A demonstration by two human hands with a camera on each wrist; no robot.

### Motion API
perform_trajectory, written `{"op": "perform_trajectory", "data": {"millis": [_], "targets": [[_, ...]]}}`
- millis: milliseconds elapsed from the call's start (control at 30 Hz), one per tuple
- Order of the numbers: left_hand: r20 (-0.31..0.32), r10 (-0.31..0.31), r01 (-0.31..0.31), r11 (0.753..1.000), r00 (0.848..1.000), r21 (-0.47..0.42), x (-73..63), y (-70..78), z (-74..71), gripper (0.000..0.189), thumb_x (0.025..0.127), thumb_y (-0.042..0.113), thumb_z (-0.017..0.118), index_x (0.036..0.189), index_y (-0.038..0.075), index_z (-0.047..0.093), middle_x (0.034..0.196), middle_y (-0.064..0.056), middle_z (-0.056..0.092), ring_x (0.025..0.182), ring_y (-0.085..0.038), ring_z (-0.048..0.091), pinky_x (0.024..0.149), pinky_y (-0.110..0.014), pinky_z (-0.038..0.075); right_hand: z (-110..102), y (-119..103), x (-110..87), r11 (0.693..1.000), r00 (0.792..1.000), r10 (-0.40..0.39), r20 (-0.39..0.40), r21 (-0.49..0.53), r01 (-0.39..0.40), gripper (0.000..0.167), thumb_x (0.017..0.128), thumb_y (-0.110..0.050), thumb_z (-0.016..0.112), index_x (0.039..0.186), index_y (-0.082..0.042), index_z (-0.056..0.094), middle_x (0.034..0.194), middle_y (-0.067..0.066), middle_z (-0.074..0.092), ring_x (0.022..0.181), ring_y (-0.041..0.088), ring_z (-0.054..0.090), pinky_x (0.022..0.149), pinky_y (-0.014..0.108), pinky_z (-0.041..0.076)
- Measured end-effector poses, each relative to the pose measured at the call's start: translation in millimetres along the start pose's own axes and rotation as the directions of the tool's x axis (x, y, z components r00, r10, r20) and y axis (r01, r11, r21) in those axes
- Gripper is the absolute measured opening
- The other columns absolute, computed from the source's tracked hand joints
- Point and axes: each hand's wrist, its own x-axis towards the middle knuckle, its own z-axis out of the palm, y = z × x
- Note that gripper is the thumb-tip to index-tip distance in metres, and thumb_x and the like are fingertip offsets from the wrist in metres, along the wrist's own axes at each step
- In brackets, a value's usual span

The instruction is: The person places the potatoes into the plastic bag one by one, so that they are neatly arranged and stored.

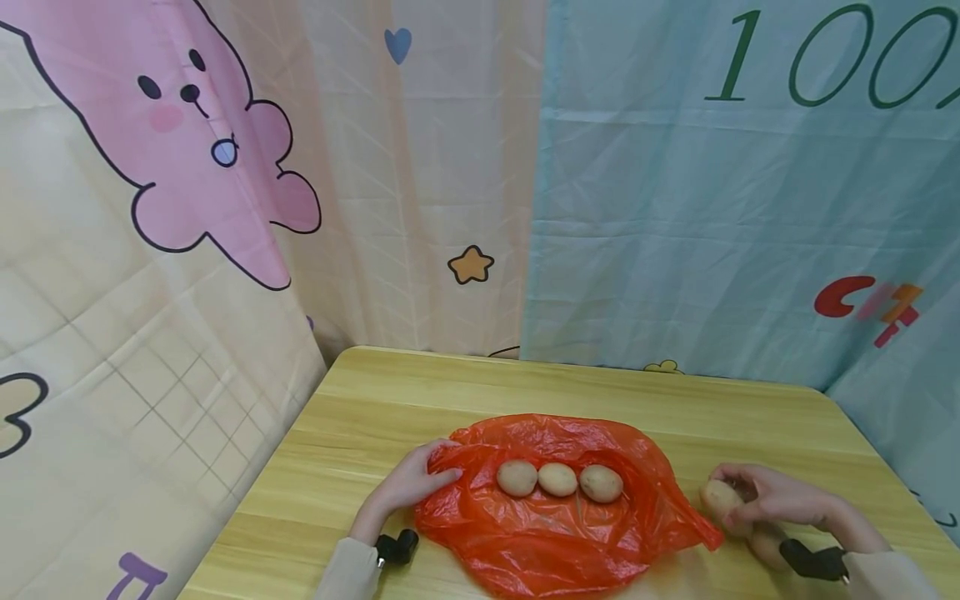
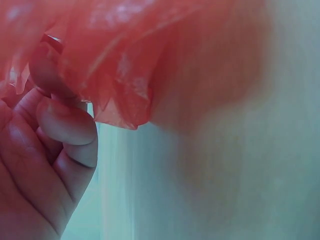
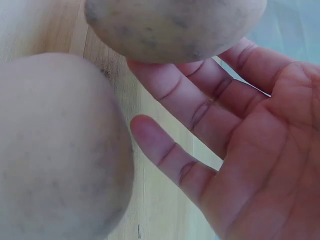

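Note:
A red plastic bag (image 1: 555,550) lies spread on the table, its mouth gaping. In its opening sit three potatoes in a row: a left one (image 1: 517,478), a middle one (image 1: 557,480) and a right one (image 1: 602,483). My left hand (image 1: 415,481) grips the bag's left edge; in the left wrist view the curled fingers (image 2: 67,122) hold the thin red film (image 2: 120,75). Right of the bag, my right hand (image 1: 787,497) holds a potato (image 1: 722,502) between thumb and fingers. Another potato (image 3: 60,150) lies close beside that hand, partly hidden in the head view.
The wooden table (image 1: 420,392) has rounded far corners. Printed curtains (image 1: 405,183) hang behind it and along the left side. The bag's twisted right corner (image 1: 708,533) points toward the right hand. A black wrist camera (image 1: 813,560) sits low over the table.

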Motion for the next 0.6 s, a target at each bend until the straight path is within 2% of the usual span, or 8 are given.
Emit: {"op": "perform_trajectory", "data": {"millis": [267, 367, 500, 600], "targets": [[0.005, 0.006, -0.005, 1.0, 1.0, -0.014, 0.6, -0.9, -0.2, 0.036, 0.093, 0.024, 0.062, 0.126, 0.011, 0.055, 0.114, -0.003, 0.06, 0.088, -0.018, 0.06, 0.076, -0.029, 0.052, 0.1, 0.6, -0.8, 0.999, 0.994, 0.024, -0.11, -0.027, -0.027, 0.029, 0.085, -0.008, 0.064, 0.11, 0.0, 0.052, 0.094, 0.01, 0.056, 0.082, 0.017, 0.05, 0.064, 0.028, 0.04], [0.0, 0.009, -0.009, 1.0, 1.0, -0.002, -1.0, 4.5, 0.4, 0.034, 0.094, 0.021, 0.061, 0.125, 0.009, 0.055, 0.114, -0.004, 0.06, 0.088, -0.017, 0.06, 0.077, -0.028, 0.051, -0.5, -0.3, -0.1, 0.999, 0.988, 0.026, -0.15, -0.035, -0.032, 0.029, 0.084, -0.009, 0.063, 0.11, 0.0, 0.053, 0.092, 0.01, 0.056, 0.082, 0.018, 0.05, 0.063, 0.028, 0.04], [-0.005, 0.02, -0.02, 1.0, 1.0, 0.01, -6.0, 18.8, 0.1, 0.031, 0.093, 0.015, 0.061, 0.123, 0.005, 0.055, 0.113, -0.008, 0.061, 0.088, -0.019, 0.059, 0.078, -0.029, 0.051, -1.6, -3.0, 1.4, 0.998, 0.984, 0.051, -0.173, -0.02, -0.055, 0.028, 0.086, -0.012, 0.061, 0.11, 0.002, 0.053, 0.093, 0.011, 0.056, 0.083, 0.017, 0.052, 0.066, 0.028, 0.042], [-0.009, 0.021, -0.021, 1.0, 1.0, 0.014, -6.8, 20.8, 0.2, 0.031, 0.093, 0.014, 0.061, 0.122, 0.005, 0.056, 0.112, -0.008, 0.061, 0.089, -0.019, 0.059, 0.078, -0.03, 0.051, -2.0, -5.1, 1.4, 0.998, 0.982, 0.06, -0.18, -0.006, -0.062, 0.029, 0.088, -0.012, 0.059, 0.112, 0.003, 0.052, 0.095, 0.012, 0.057, 0.084, 0.017, 0.053, 0.067, 0.028, 0.044]]}}
